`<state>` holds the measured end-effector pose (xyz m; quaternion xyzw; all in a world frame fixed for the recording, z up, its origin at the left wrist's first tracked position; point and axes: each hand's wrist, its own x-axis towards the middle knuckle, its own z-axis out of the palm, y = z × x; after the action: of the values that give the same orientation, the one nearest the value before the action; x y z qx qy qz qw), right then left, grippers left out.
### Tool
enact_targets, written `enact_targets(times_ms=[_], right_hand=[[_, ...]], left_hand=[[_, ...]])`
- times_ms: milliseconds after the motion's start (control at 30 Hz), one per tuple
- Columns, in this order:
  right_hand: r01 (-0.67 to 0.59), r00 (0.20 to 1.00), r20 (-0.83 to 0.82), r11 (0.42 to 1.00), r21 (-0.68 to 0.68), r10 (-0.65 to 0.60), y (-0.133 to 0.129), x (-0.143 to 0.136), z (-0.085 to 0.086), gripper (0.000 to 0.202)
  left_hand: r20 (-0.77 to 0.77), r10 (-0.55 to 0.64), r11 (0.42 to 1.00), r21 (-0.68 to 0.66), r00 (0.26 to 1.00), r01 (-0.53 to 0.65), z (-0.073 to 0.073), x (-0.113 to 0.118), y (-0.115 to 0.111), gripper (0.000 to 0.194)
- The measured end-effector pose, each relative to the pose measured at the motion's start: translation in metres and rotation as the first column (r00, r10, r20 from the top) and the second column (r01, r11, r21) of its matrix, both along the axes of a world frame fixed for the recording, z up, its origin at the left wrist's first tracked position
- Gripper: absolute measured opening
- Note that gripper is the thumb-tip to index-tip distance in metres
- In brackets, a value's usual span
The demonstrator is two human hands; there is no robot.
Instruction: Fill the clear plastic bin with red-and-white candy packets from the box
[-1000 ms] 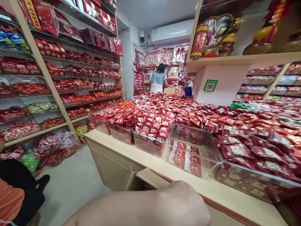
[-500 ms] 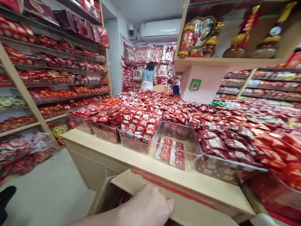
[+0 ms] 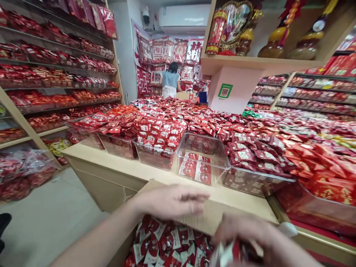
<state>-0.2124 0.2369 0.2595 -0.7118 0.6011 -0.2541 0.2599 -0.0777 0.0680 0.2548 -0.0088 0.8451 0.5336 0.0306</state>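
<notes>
An open cardboard box [image 3: 214, 216] full of small red-and-white packets [image 3: 164, 243] is below me, against the counter. My left hand [image 3: 171, 200] lies across the box's far flap, fingers stretched out to the right and slightly blurred, holding nothing. At the box's right side my right hand [image 3: 247, 231] is curled over several red-and-white packets, smeared by motion. Just beyond the box, a clear plastic bin [image 3: 204, 163] holds a low layer of similar packets.
More clear bins heaped with red packets [image 3: 160, 137] line the wooden counter [image 3: 111, 159]. Packed shelves [image 3: 63, 78] stand at left. A display shelf [image 3: 267, 65] with gourd ornaments overhangs the right. A person [image 3: 170, 81] stands at the back.
My left hand has let go of the box flap and opened out over it. The packets inside the box now show. My right hand has come into view with packets.
</notes>
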Motion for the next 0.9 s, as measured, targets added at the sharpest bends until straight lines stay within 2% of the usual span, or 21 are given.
enact_targets(times_ms=[33, 67, 100, 133, 233, 333, 433, 533, 667, 767, 833, 900], right_hand=[[0.115, 0.992, 0.053, 0.993, -0.035, -0.113, -0.008, -0.007, 0.006, 0.021], [0.176, 0.979, 0.118, 0.982, -0.061, -0.168, -0.017, -0.014, 0.009, 0.021], [0.212, 0.962, 0.189, 0.975, -0.062, -0.197, -0.028, -0.02, 0.01, 0.021], [0.24, 0.939, 0.263, 0.97, -0.047, -0.22, -0.04, -0.025, 0.008, 0.022], [0.316, 0.861, 0.426, 0.949, -0.021, -0.277, -0.066, -0.036, -0.001, 0.028], [0.409, 0.801, 0.483, 0.912, -0.014, -0.352, -0.076, -0.049, -0.006, 0.032], [0.446, 0.757, 0.517, 0.894, 0.035, -0.398, -0.08, -0.064, -0.005, 0.03], [0.499, 0.741, 0.54, 0.866, -0.046, -0.398, -0.089, -0.077, -0.006, 0.026], [0.551, 0.709, 0.612, 0.817, -0.169, -0.351, -0.107, -0.084, -0.018, 0.025], [0.494, 0.667, 0.691, 0.86, -0.127, -0.281, -0.116, -0.085, -0.03, 0.031], [0.47, 0.651, 0.708, 0.877, -0.094, -0.273, -0.119, -0.087, -0.037, 0.032], [0.492, 0.651, 0.702, 0.865, -0.102, -0.288, -0.119, -0.088, -0.042, 0.03]], left_hand=[[-0.01, 0.008, 0.972, 0.235, 1.0, -0.006, 0.003, -0.005, -0.001, 0.048], [-0.026, 0.018, 0.912, 0.41, 0.999, -0.006, 0.004, -0.012, -0.002, 0.049], [-0.042, 0.039, 0.857, 0.515, 0.998, -0.012, 0.004, -0.019, -0.002, 0.051], [-0.058, 0.06, 0.832, 0.555, 0.996, -0.018, 0.002, -0.026, -0.002, 0.053], [-0.076, 0.144, 0.851, 0.519, 0.987, -0.085, -0.005, -0.045, -0.006, 0.062], [-0.067, 0.268, 0.839, 0.507, 0.961, -0.199, -0.007, -0.061, -0.017, 0.06], [-0.093, 0.462, 0.795, 0.484, 0.882, -0.365, -0.005, -0.076, -0.031, 0.048], [-0.173, 0.575, 0.765, 0.459, 0.8, -0.451, -0.003, -0.09, -0.042, 0.036], [-0.305, 0.637, 0.757, 0.42, 0.708, -0.5, -0.005, -0.101, -0.05, 0.03], [-0.327, 0.68, 0.727, 0.421, 0.657, -0.543, -0.008, -0.105, -0.055, 0.028], [-0.311, 0.667, 0.74, 0.388, 0.677, -0.55, -0.009, -0.107, -0.059, 0.03], [-0.281, 0.608, 0.787, 0.337, 0.742, -0.517, -0.01, -0.11, -0.063, 0.037]])
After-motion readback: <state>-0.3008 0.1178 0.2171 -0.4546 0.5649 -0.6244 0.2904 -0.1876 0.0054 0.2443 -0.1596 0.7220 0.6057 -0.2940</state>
